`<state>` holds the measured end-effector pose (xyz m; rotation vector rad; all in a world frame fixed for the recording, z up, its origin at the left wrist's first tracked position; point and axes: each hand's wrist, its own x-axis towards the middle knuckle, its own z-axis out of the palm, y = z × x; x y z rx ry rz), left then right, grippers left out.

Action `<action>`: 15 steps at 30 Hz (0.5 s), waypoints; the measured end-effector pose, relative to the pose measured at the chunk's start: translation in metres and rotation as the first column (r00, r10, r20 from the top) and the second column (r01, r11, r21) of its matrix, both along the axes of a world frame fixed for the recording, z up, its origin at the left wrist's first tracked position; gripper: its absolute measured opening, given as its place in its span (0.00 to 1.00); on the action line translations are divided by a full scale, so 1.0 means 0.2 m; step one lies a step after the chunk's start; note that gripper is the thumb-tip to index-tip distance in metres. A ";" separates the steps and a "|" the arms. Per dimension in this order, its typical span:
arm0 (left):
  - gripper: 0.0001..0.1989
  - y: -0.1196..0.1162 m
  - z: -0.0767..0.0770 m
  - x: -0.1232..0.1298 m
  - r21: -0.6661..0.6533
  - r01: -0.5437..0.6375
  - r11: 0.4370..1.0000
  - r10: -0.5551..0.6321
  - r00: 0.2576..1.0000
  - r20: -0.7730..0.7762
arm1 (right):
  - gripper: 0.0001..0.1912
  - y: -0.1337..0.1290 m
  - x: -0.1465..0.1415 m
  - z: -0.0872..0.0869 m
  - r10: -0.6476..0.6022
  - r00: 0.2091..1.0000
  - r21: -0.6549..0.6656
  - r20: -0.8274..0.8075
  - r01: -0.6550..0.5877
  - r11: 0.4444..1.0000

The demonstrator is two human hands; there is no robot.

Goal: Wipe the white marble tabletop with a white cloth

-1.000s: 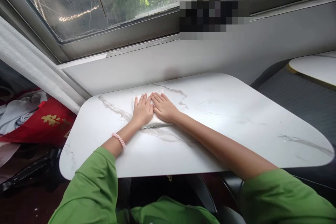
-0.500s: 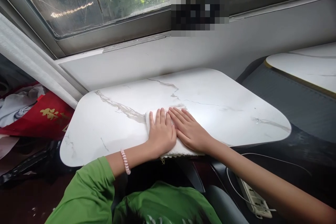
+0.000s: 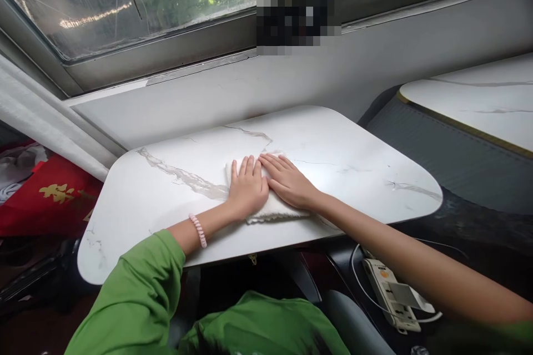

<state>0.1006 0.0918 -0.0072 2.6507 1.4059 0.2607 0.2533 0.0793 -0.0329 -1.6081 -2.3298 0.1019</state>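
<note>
A folded white cloth (image 3: 278, 209) lies on a white, marble-patterned tabletop (image 3: 166, 208) with rounded corners. Both palms press down on it. My left hand (image 3: 249, 189) rests flat on the cloth's left part, fingers stretched toward the window, with a pale pink coiled band (image 3: 197, 229) on the wrist. Beside it, my right hand (image 3: 292, 182) lies flat and slanted to the left, its fingertips close to those of the left. The hands cover much of the cloth, and its frayed near edge shows below them.
Behind the tabletop are a white wall (image 3: 187, 105) and a window (image 3: 166, 0). A red cloth with gold print (image 3: 54, 194) lies at left. A power strip (image 3: 391, 294) with a white cable sits at lower right. Another marble-patterned top (image 3: 478, 94) stands at far right.
Both hands and the cloth have slid away from the tabletop's near edge, toward the window. The camera view has shifted a little, showing more of the power strip.
</note>
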 end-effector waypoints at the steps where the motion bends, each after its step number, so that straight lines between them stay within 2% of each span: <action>1: 0.26 0.07 0.00 0.02 0.018 -0.008 1.000 0.008 1.000 0.007 | 0.31 0.07 0.00 0.00 -0.014 1.000 0.000 0.009 0.014 1.000; 9: 0.25 0.59 -0.01 0.11 0.081 -0.101 0.992 0.101 0.995 0.000 | 0.32 0.63 0.03 0.04 -0.012 0.999 -0.014 0.036 0.013 1.000; 12: 0.24 0.73 -0.01 0.14 0.111 -0.122 0.986 0.121 0.993 0.011 | 0.31 0.77 0.05 0.05 -0.015 1.000 0.015 0.007 0.015 1.000; 15: 0.23 0.82 -0.01 0.17 0.130 -0.130 0.983 0.129 0.992 0.015 | 0.30 0.86 0.06 0.05 -0.027 0.999 0.052 -0.024 0.028 0.998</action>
